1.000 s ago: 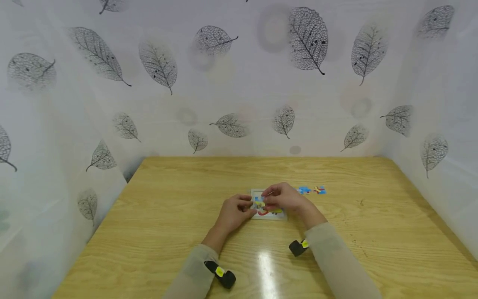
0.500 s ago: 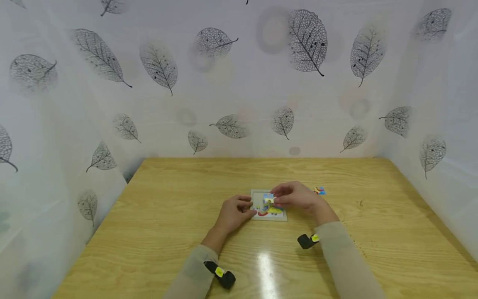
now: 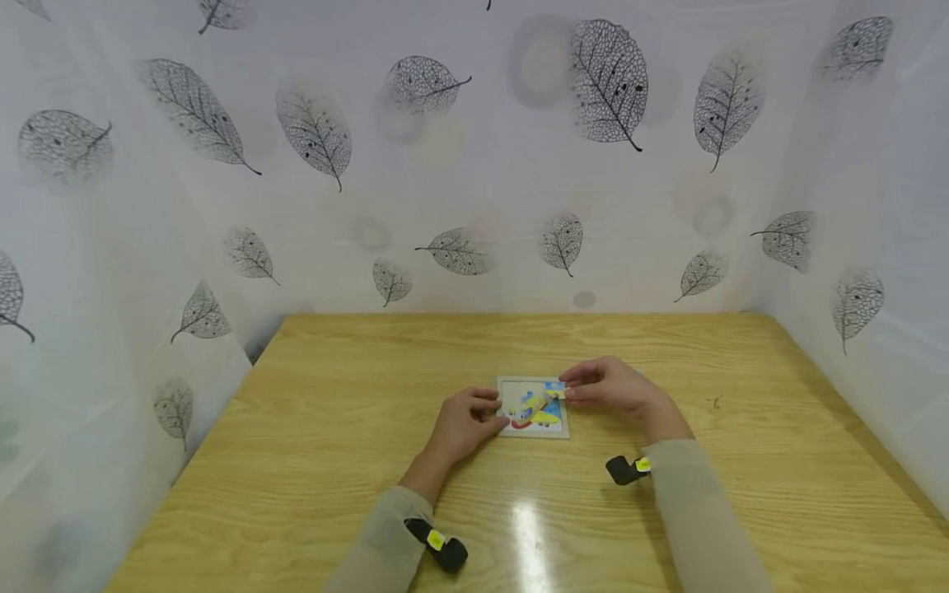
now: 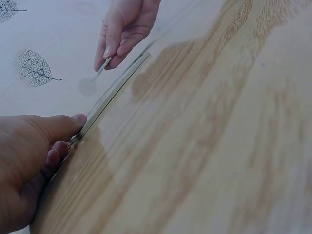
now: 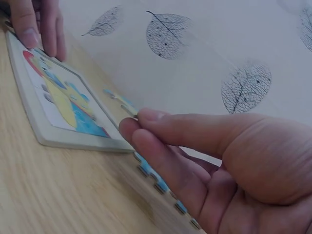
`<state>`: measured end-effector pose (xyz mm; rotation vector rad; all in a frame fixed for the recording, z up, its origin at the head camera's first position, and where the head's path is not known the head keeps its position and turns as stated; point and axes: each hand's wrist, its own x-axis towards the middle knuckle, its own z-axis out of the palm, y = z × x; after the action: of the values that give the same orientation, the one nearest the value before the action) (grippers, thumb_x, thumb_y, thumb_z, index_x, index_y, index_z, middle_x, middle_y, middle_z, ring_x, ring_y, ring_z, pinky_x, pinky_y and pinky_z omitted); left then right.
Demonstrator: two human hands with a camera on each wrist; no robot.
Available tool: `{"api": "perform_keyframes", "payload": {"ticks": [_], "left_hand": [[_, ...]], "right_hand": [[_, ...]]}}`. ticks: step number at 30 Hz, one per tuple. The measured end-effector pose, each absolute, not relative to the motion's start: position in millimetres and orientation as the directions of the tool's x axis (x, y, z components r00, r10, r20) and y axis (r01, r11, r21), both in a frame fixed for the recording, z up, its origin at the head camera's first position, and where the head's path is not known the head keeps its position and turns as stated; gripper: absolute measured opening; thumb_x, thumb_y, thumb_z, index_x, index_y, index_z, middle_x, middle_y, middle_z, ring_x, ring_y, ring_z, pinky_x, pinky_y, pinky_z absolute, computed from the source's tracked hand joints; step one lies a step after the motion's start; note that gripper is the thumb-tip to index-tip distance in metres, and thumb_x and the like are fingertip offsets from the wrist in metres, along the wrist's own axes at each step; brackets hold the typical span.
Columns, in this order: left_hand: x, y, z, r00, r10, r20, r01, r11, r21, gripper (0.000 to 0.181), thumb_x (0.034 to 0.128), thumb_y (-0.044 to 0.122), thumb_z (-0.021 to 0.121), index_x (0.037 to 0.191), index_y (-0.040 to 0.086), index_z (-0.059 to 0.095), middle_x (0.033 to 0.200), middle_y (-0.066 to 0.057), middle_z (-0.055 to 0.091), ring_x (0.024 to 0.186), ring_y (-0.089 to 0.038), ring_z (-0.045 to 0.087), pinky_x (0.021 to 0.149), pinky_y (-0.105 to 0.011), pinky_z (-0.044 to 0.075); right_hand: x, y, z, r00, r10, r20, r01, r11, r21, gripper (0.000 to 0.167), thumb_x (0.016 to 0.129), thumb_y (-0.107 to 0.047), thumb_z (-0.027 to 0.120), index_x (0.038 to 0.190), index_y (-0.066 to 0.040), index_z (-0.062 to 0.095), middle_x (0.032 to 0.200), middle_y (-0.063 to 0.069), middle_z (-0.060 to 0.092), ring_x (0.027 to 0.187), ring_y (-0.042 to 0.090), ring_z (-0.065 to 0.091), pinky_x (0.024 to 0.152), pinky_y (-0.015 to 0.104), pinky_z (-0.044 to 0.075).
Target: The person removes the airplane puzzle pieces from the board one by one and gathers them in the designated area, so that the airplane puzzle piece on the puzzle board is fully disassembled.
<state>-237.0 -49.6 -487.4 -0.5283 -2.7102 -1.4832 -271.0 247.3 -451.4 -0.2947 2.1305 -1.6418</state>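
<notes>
A square puzzle frame (image 3: 533, 436) lies on the table, with a picture in yellow, red and blue inside. My left hand (image 3: 463, 424) holds its left edge; in the left wrist view the thumb of that hand (image 4: 29, 161) lies over the rim and curled fingers are against the side. Above the frame's upper right part, my right hand (image 3: 619, 389) pinches a small puzzle piece (image 3: 555, 390) between thumb and fingertips. The right wrist view shows that piece (image 5: 127, 108) tilted and nearly edge-on, held by my right hand (image 5: 219, 165) clear of the rim.
Several loose blue puzzle pieces (image 5: 158, 183) lie on the wooden table (image 3: 356, 362) beyond the frame's right side, mostly hidden behind my right hand in the head view. A leaf-patterned curtain (image 3: 474, 165) stands along the table's back and sides.
My right hand has moved rightward across the frame with the piece, from its upper left part to its upper right corner, and now covers most of the loose pieces. The left hand has stayed still.
</notes>
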Motion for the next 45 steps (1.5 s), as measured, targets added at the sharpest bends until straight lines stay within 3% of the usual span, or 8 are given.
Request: {"api": "perform_keyframes", "payload": {"ticks": [9,22,45], "left_hand": [[-236,-50,-487,-0.947,0.283,0.153,0.281,0.5,0.819,0.029,0.0832,0.02,0.082,0.106,0.002,0.077,0.119,-0.008,0.069,0.083,-0.009,0.058,0.069,-0.019,0.049],[-234,-52,-485,-0.947,0.279,0.159,0.281,0.482,0.83,0.029,0.0833,0.018,0.082,0.106,0.001,0.077,0.121,-0.009,0.069,0.081,-0.009,0.058,0.067,-0.018,0.049],[-235,-50,-483,-0.948,0.283,0.147,0.276,0.496,0.823,0.029,0.0837,0.019,0.082,0.106,0.001,0.077,0.122,-0.008,0.068,0.082,-0.008,0.058,0.068,-0.018,0.049]], "right_hand": [[-270,266,-453,-0.882,-0.405,-0.24,0.113,0.313,-0.943,0.045,0.091,-0.003,0.071,0.13,0.014,0.057,0.112,0.013,0.07,0.096,0.012,0.07,0.088,0.031,0.058],[-269,269,-452,-0.886,-0.375,-0.273,0.148,0.33,-0.932,0.038,0.09,-0.004,0.072,0.121,0.015,0.061,0.103,0.009,0.072,0.091,0.012,0.07,0.084,0.029,0.058],[-262,262,-437,-0.872,-0.377,-0.312,0.146,0.409,-0.901,0.034,0.091,-0.003,0.07,0.119,0.014,0.064,0.107,0.018,0.073,0.088,0.016,0.073,0.082,0.033,0.059]]}}
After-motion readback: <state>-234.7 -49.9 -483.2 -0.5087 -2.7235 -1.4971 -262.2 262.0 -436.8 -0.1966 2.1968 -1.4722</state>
